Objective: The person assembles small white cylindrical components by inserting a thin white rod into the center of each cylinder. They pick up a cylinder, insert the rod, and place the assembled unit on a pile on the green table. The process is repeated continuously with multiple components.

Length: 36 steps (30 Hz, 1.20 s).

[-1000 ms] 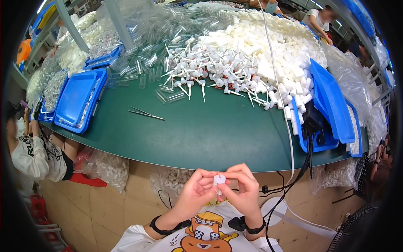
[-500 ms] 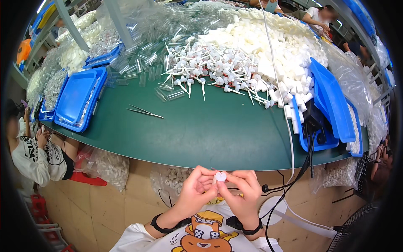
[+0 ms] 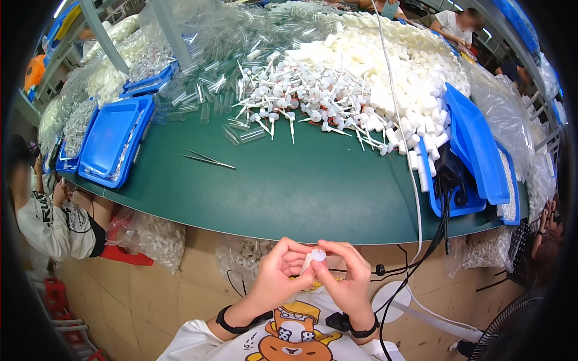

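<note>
Just off the table's near edge, both hands meet around a small white cylinder (image 3: 307,262) with a round, pale cap (image 3: 318,255) at its top end. My left hand (image 3: 282,268) is closed on the cylinder's side, thumb and fingers pinching it. My right hand (image 3: 346,272) is closed too, thumb against the cap's lower edge and index finger curled over its top. Fingers hide part of the piece. Beyond the hands, metal tweezers (image 3: 209,160) lie on the green table (image 3: 271,198).
A pile of white stemmed parts with round caps (image 3: 301,96) lies ahead, beside clear tubes (image 3: 247,135) and heaped white cylinders (image 3: 415,114). Blue trays (image 3: 111,141) stand left, another blue tray (image 3: 478,150) right. Black cables (image 3: 442,222) hang over the edge. A person (image 3: 54,216) sits at left.
The cap has shifted slightly right and down, and the cylinder's side shows more. My right index finger has moved over the top. Thin red strands seen above the cap are now mostly hidden.
</note>
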### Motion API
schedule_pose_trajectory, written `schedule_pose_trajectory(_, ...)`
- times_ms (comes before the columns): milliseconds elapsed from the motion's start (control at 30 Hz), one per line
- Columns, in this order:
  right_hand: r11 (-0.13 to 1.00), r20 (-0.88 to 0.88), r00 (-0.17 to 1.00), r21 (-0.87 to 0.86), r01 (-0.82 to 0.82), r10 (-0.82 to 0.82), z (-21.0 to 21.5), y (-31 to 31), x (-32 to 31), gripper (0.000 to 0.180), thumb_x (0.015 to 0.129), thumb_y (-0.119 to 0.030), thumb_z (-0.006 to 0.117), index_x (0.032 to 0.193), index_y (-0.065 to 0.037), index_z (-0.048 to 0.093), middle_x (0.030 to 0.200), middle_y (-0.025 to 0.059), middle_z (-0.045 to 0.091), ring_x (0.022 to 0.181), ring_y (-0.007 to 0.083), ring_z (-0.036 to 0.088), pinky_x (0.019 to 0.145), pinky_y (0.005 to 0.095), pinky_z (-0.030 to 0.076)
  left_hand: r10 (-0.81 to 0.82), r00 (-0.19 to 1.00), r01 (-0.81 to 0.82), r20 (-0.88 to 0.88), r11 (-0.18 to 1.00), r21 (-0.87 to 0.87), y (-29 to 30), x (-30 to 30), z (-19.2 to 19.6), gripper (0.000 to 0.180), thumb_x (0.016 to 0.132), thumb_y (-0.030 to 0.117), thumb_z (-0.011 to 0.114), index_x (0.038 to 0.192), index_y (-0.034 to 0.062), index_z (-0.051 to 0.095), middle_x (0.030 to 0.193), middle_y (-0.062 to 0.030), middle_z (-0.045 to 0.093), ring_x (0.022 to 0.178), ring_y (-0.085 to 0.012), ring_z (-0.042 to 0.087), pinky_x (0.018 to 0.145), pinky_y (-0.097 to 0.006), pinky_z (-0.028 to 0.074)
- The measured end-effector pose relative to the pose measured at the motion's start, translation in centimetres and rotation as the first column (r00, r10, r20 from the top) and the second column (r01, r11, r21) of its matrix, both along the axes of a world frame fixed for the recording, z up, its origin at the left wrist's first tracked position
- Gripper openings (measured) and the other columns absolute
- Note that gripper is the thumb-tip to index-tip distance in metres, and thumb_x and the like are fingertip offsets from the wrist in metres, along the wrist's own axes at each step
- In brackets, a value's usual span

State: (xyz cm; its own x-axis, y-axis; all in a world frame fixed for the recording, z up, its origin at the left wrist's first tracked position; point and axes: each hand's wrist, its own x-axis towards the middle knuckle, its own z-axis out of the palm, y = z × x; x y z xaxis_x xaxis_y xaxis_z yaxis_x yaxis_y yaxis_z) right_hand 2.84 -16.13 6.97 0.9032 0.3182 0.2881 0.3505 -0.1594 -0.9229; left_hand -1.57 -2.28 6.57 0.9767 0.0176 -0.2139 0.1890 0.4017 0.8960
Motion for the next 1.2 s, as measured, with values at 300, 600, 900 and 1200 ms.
schedule_pose_trajectory(300, 0.998, -0.07, 0.996, 0.051, -0.048, 0.051, -0.1, -0.6, 0.0, 0.027, 0.073, 0.003, 0.065, 0.1, 0.001, 0.062, 0.096, 0.013, 0.064, 0.087, 0.0203, 0.062, 0.076, 0.0288, 0.049, -0.036, 0.992, 0.021, 0.117, 0.992, 0.127, 0.2, -0.1, -0.2, 0.032, 0.077, -0.005, 0.063, 0.102, -0.0052, 0.044, 0.102, -0.0186, 0.061, 0.09, -0.0171, 0.063, 0.072, -0.028, 0.056)
schedule_pose_trajectory(600, 0.987, -0.16, 0.98, 0.124, -0.101, 0.12, 0.4, -0.8, 0.5, 0.024, 0.075, 0.004, 0.062, 0.099, 0.002, 0.064, 0.097, 0.0128, 0.064, 0.09, 0.0201, 0.06, 0.08, 0.0296, 0.047, -0.032, 0.999, 0.034, 0.037, 0.996, -0.081, 0.3, -0.1, 0.6, 0.024, 0.08, -0.01, 0.054, 0.099, -0.0054, 0.041, 0.102, -0.0221, 0.059, 0.086, -0.0211, 0.064, 0.071, -0.032, 0.057)
schedule_pose_trajectory(900, 0.979, -0.24, 0.959, 0.167, -0.114, 0.152, 0.4, -1.2, 0.4, 0.021, 0.08, 0.004, 0.055, 0.099, 0.004, 0.063, 0.098, 0.0134, 0.063, 0.092, 0.0209, 0.059, 0.082, 0.0308, 0.046, -0.051, 0.998, 0.055, 0.032, 0.99, -0.133, 0.5, -0.4, 0.6, 0.024, 0.079, -0.011, 0.053, 0.099, -0.0053, 0.04, 0.101, -0.022, 0.059, 0.083, -0.0203, 0.064, 0.073, -0.032, 0.057)
schedule_pose_trajectory(1200, 0.968, -0.26, 0.956, 0.238, -0.074, 0.137, -0.2, -0.9, 0.3, 0.02, 0.079, 0.005, 0.06, 0.099, 0.004, 0.062, 0.098, 0.0127, 0.062, 0.092, 0.0189, 0.059, 0.083, 0.0296, 0.045, -0.063, 0.998, 0.064, 0.011, 0.99, -0.124, 0.3, -0.5, 1.0, 0.023, 0.082, -0.011, 0.05, 0.102, -0.005, 0.039, 0.106, -0.0212, 0.057, 0.091, -0.0225, 0.063, 0.078, -0.032, 0.056)
